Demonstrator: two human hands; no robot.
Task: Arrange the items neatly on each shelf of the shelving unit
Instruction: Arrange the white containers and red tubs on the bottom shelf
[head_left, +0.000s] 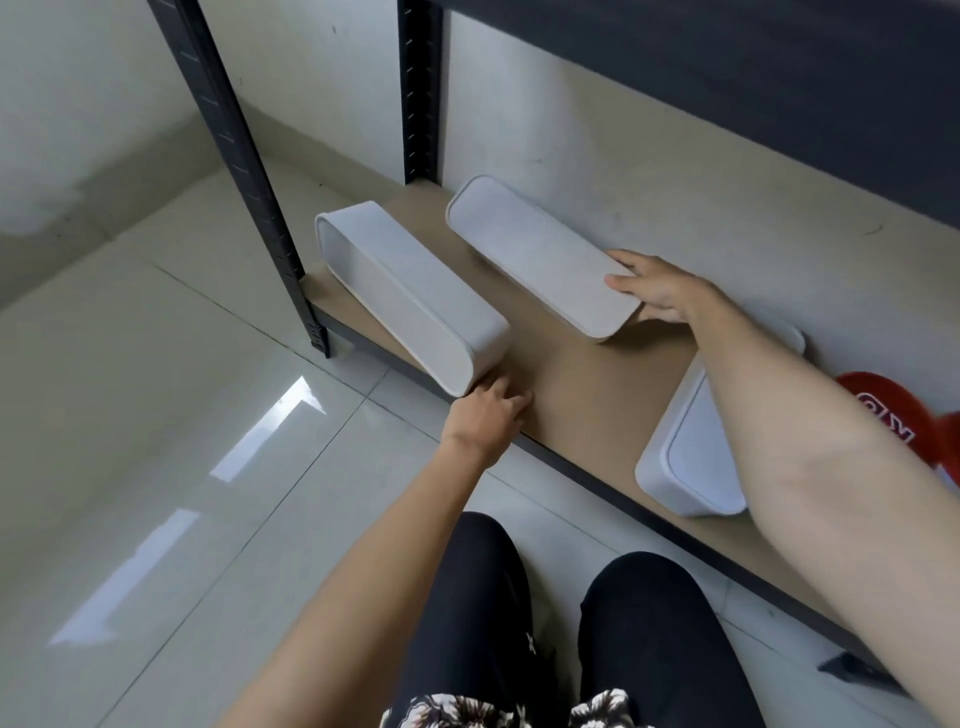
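We find two white boxes askew on the bottom shelf (587, 384). The right hand (655, 290) grasps the rear box (540, 254); the left hand (488, 415) — fingers loose — touches the front box (410, 293). We advise squaring both with the shelf edge.

Both forearms are bare right up to the frame edge, no sleeves, no watch, no rings on the left hand (485, 415) or right hand (662, 291). Black trousers (649, 639) cover both knees, a dark floral-print garment (498, 709) just below them.

Glossy tiled floor (156, 467), pale wall (78, 104)
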